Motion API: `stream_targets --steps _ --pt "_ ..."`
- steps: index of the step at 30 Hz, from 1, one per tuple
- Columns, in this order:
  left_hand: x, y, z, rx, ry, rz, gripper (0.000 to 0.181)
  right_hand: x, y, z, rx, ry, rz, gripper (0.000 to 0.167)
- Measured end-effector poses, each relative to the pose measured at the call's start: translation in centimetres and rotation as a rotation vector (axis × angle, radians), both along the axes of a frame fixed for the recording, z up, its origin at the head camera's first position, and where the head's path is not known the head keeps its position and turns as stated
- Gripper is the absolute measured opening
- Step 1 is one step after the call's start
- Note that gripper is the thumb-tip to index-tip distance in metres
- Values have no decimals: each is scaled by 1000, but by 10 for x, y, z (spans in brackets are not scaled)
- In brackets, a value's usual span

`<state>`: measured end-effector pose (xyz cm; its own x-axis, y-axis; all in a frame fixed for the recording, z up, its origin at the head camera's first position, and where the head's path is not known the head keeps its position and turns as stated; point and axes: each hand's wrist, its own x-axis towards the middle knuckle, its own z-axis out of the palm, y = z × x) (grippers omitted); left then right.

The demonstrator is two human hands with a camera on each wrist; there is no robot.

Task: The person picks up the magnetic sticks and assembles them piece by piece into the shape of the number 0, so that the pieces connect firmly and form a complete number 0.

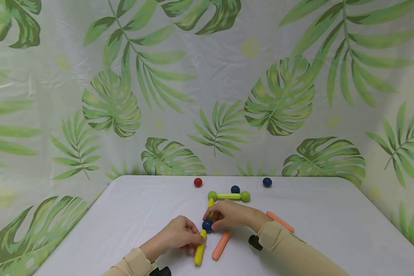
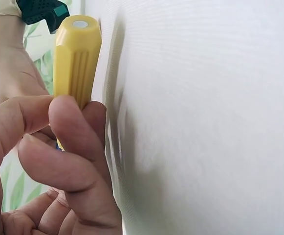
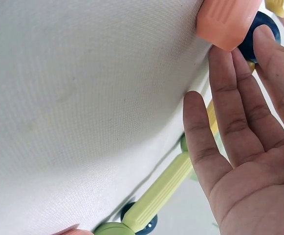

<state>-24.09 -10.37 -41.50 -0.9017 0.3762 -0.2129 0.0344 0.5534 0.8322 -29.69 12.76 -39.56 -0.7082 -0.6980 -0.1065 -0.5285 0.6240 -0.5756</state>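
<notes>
My left hand (image 1: 179, 234) pinches a yellow stick (image 1: 199, 253) between thumb and fingers; the left wrist view shows a small silvery disc in the stick's end (image 2: 79, 23). The upper end of this stick is at the dark blue ball (image 1: 207, 225); whether they touch I cannot tell. My right hand (image 1: 232, 215) holds that ball between thumb and fingertips. Beyond the ball a second yellow stick (image 1: 211, 202), partly hidden by the right hand, runs to a green ball (image 1: 212, 196). From there a light green stick (image 1: 229, 196) reaches another green ball (image 1: 245, 196).
An orange stick (image 1: 222, 245) lies just below the right hand, and another orange stick (image 1: 280, 221) lies beyond the right forearm. Toward the table's back edge are a red ball (image 1: 198, 182) and two dark blue balls, one (image 1: 235, 189) behind the green stick, one (image 1: 267, 182) farther right.
</notes>
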Motion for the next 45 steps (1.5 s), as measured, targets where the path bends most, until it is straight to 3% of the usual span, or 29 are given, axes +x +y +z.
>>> stream_targets --steps 19,35,45 --pt "-1 4 -3 25 -27 -14 20 -2 -1 -2 13 11 -6 26" --pt "-4 3 -3 -2 -35 -25 23 -1 2 -2 4 25 7 27" --pt "-12 -4 3 -39 10 -60 25 -3 1 -3 6 8 1 26"
